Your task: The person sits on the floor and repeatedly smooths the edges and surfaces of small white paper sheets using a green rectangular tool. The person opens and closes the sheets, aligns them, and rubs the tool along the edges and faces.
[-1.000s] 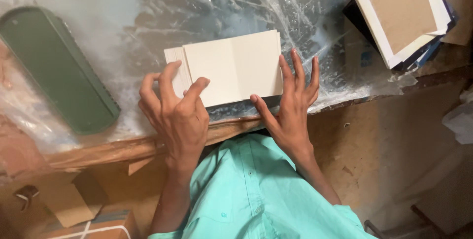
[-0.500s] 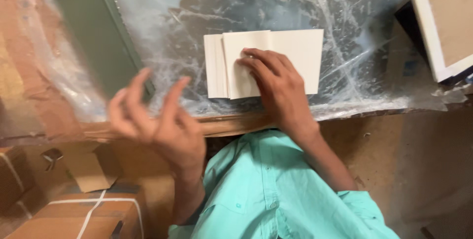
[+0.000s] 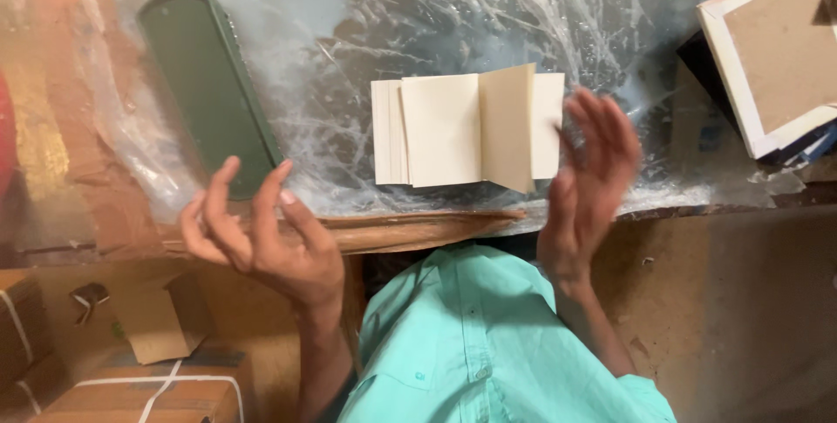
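A: where's the stack of cream paper sheets (image 3: 440, 131)?

B: flat on the plastic-covered counter (image 3: 366, 30), one sheet standing up at the fold. Right hand (image 3: 586, 192) just beside it, grip wide open and empty. Left hand (image 3: 261, 235) off the counter edge, fingers loosely curled, holding nothing, near the green tray (image 3: 209, 87).

Folded sheets (image 3: 453, 131): cream paper, matt, smooth; table cover (image 3: 540, 13): clear plastic film, glossy, wrinkled, streaked with white smears; long tray (image 3: 207, 92): dark green plastic, dull sheen; table edge (image 3: 410, 229): bare wood, worn, rough; board (image 3: 776, 48): brown card, matt, white paper border; boxes (image 3: 148, 388): brown cardboard, white strap; shirt (image 3: 488, 344): turquoise cloth, soft, matt.
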